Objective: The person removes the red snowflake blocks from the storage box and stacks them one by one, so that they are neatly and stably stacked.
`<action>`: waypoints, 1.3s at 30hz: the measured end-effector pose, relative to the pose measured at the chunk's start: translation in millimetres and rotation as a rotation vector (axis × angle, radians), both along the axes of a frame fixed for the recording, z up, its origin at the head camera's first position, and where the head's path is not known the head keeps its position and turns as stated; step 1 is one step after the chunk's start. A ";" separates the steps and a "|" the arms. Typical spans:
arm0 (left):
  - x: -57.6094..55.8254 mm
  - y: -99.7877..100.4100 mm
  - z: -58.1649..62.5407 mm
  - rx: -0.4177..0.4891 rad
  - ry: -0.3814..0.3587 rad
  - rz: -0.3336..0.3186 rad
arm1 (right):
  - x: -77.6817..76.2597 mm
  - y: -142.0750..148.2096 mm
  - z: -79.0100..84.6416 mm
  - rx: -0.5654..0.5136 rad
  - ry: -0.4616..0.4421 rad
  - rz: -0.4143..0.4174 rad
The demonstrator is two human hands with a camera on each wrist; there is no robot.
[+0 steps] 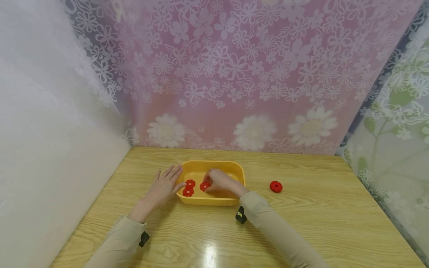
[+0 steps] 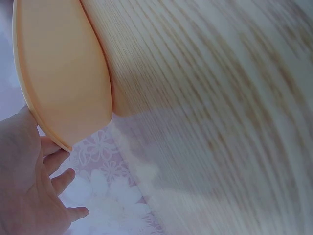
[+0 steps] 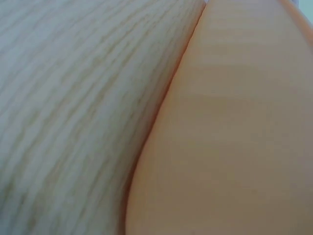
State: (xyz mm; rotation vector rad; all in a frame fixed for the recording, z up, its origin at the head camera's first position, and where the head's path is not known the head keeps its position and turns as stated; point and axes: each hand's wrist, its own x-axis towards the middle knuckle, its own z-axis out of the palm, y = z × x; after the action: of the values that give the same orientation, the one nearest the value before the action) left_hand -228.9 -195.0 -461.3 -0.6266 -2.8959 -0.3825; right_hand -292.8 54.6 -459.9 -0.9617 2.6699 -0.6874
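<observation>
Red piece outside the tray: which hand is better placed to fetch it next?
Probably the right hand, once free: it's nearer that red piece; the left hand touches the opposite side of the tray.

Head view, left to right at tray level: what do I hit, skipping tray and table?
Left hand → pair of red flower-shaped pieces → single red flower-shaped piece → right hand → outlying red flower-shaped piece.

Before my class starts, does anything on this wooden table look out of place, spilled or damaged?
Possibly one thing: a red, scalloped round piece lies alone on the wood-grain table, right of the yellow rectangular tray, while three similar red pieces show inside. Nothing looks spilled or broken.
</observation>
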 end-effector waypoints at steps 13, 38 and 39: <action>1.1 0.3 0.6 -0.010 0.004 -0.009 | -2.0 10.2 -4.9 -0.047 0.010 -0.004; -0.8 -0.5 -2.1 -0.001 0.014 -0.010 | 25.9 73.6 16.1 -0.348 0.234 -0.099; -1.0 -0.5 -2.2 0.000 0.012 -0.009 | 27.4 75.9 16.9 -0.355 0.234 -0.107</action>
State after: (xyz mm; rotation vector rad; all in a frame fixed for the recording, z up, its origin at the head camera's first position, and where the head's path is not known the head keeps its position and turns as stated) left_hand -229.9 -195.6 -463.4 -0.6404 -2.8822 -0.3783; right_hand -265.4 130.5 -443.0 -1.0444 2.8775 -1.1701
